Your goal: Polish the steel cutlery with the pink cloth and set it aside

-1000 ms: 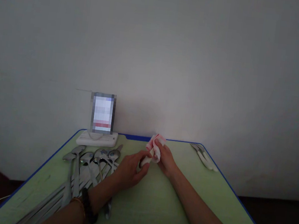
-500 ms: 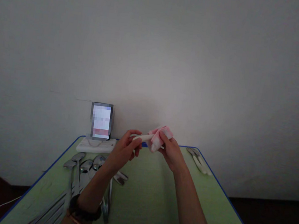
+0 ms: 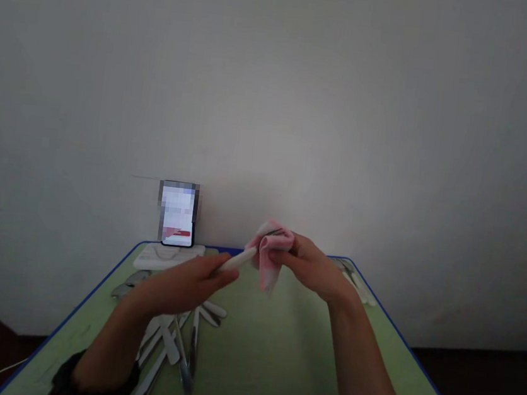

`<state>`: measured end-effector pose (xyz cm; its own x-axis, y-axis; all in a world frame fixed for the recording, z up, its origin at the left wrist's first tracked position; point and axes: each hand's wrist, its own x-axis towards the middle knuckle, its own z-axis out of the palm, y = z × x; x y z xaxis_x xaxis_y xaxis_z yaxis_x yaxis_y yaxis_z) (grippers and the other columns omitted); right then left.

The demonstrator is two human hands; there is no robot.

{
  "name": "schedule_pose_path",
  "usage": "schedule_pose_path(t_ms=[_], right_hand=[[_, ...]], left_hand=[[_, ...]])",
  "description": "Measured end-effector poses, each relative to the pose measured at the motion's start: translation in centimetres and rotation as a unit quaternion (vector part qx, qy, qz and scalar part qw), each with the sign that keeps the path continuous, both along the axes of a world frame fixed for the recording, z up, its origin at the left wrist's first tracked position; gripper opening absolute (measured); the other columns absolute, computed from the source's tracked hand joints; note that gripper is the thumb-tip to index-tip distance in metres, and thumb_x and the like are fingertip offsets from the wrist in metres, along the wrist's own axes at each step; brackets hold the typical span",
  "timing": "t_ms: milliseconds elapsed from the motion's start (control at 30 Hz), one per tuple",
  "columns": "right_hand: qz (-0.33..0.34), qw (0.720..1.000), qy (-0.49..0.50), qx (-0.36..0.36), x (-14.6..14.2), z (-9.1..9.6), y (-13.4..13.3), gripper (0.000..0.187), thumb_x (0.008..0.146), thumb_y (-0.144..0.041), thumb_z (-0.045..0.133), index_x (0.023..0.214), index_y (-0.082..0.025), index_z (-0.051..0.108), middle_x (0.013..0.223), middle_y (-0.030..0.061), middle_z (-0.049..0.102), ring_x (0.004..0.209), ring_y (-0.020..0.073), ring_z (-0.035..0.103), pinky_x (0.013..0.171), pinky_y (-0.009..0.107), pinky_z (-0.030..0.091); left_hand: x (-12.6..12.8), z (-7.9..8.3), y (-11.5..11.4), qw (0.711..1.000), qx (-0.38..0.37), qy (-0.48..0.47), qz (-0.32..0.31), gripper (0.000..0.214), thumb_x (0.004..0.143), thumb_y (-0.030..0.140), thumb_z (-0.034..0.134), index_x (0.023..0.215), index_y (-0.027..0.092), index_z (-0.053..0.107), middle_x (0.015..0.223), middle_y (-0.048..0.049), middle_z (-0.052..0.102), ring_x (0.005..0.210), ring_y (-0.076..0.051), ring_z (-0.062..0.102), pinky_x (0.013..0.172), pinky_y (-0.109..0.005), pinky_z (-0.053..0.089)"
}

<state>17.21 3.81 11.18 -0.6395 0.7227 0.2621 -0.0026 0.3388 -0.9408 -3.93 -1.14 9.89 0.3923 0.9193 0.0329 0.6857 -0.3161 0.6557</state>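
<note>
My left hand [image 3: 186, 287] is closed round the white handle of a piece of cutlery [image 3: 236, 261], held above the green table [image 3: 273, 363]. My right hand [image 3: 312, 268] is closed on a pink-and-white cloth [image 3: 270, 255], which is wrapped over the far end of that piece. The covered end is hidden, so I cannot tell if it is a spoon, fork or knife. Both hands are raised a little over the middle of the table, near the far edge.
A pile of metal spoons and white-handled cutlery [image 3: 171, 339] lies on the left of the table. A few more pieces [image 3: 358, 284] lie at the far right corner. A blurred phone [image 3: 176, 214] stands on a white base [image 3: 166, 255] against the wall.
My left hand lifted a white-handled piece from the table up to the cloth. My right hand turned and now wraps the cloth over its end. My left forearm swung outward.
</note>
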Motion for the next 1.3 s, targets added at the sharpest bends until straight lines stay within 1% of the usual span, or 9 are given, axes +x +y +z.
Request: schedule_pose_path(t_ms=[267,400,533,667,800,967,1100,1200,1300], right_hand=[[-0.062,0.996,-0.026,0.057,0.4,-0.7,0.6,0.022,0.079,-0.03,0.051,0.091,-0.016,0.062,0.092,0.0047,0.061,0.087,0.018,0.054,0.078,0.029,0.039],[-0.059,0.99,-0.106,0.071,0.2,-0.8,0.3,0.021,0.076,-0.032,0.056,0.087,-0.014,0.06,0.085,0.0033,0.061,0.078,0.0156,0.054,0.067,0.025,0.04],[-0.077,0.984,-0.139,0.074,0.1,-0.6,0.0,0.024,0.072,-0.038,0.059,0.072,-0.014,0.058,0.071,-0.0005,0.059,0.065,0.0122,0.051,0.055,0.021,0.035],[-0.124,0.976,-0.148,0.103,0.2,-0.4,0.0,0.026,0.069,-0.039,0.061,0.064,-0.014,0.058,0.062,-0.003,0.055,0.057,0.0095,0.045,0.049,0.02,0.029],[-0.146,0.974,-0.133,0.106,0.2,-0.6,0.4,0.026,0.067,-0.039,0.063,0.067,-0.012,0.063,0.063,-0.0014,0.058,0.057,0.0102,0.047,0.048,0.02,0.03],[-0.231,0.97,0.032,0.071,-0.9,-1.9,1.4,0.032,0.06,-0.04,0.069,0.078,-0.014,0.064,0.073,0.0024,0.064,0.062,0.0129,0.053,0.054,0.022,0.039],[-0.288,0.949,0.128,-0.009,-2.8,-3.1,2.1,0.033,0.066,-0.046,0.063,0.072,-0.014,0.063,0.066,0.0024,0.062,0.057,0.0117,0.05,0.053,0.023,0.039],[-0.231,0.932,0.254,-0.114,-4.4,-3.6,2.1,0.035,0.072,-0.049,0.055,0.076,-0.016,0.063,0.069,0.0019,0.063,0.06,0.0124,0.052,0.057,0.024,0.042],[-0.149,0.907,0.335,-0.206,-5.2,-3.7,1.9,0.02,0.069,-0.037,0.061,0.075,-0.018,0.063,0.072,0.0003,0.063,0.066,0.0126,0.054,0.064,0.024,0.044]], left_hand=[[-0.6,0.5,0.6,0.995,0.041,0.093,0.004,0.031,0.086,0.042,0.035,0.083,0.019,0.054,0.069,0.001,0.055,0.061,-0.014,0.05,0.054,-0.022,0.033],[-0.7,1.4,0.0,0.992,0.023,0.124,-0.003,0.03,0.087,0.04,0.034,0.087,0.019,0.055,0.072,0.0003,0.056,0.066,-0.015,0.052,0.059,-0.023,0.035],[-0.4,2.3,-0.8,0.995,-0.005,0.096,-0.03,0.027,0.087,0.038,0.034,0.093,0.021,0.054,0.08,0.0008,0.059,0.072,-0.014,0.053,0.064,-0.023,0.038],[-0.1,2.4,-1.0,0.995,-0.001,0.102,-0.021,0.027,0.087,0.039,0.035,0.092,0.02,0.054,0.078,0.0011,0.058,0.069,-0.014,0.052,0.062,-0.023,0.037],[-0.1,2.1,-0.7,0.995,-0.005,0.101,-0.021,0.029,0.087,0.042,0.034,0.088,0.02,0.053,0.073,0.0021,0.055,0.065,-0.013,0.05,0.059,-0.022,0.035],[0.0,1.9,-0.6,0.998,-0.03,0.059,-0.024,0.033,0.087,0.046,0.032,0.088,0.02,0.052,0.074,0.0021,0.054,0.067,-0.013,0.05,0.06,-0.022,0.037],[0.7,1.2,-0.2,0.999,-0.039,0.031,-0.016,0.039,0.087,0.049,0.027,0.089,0.018,0.051,0.074,0.0014,0.052,0.066,-0.013,0.047,0.058,-0.022,0.036],[1.6,0.4,0.2,0.999,-0.022,0.022,0.004,0.041,0.087,0.051,0.024,0.083,0.017,0.048,0.07,0.0014,0.05,0.061,-0.012,0.044,0.054,-0.022,0.034],[2.4,-0.2,0.6,1.0,-0.006,0.021,0.017,0.04,0.087,0.05,0.022,0.079,0.018,0.044,0.069,0.0007,0.05,0.059,-0.013,0.044,0.053,-0.023,0.033]])
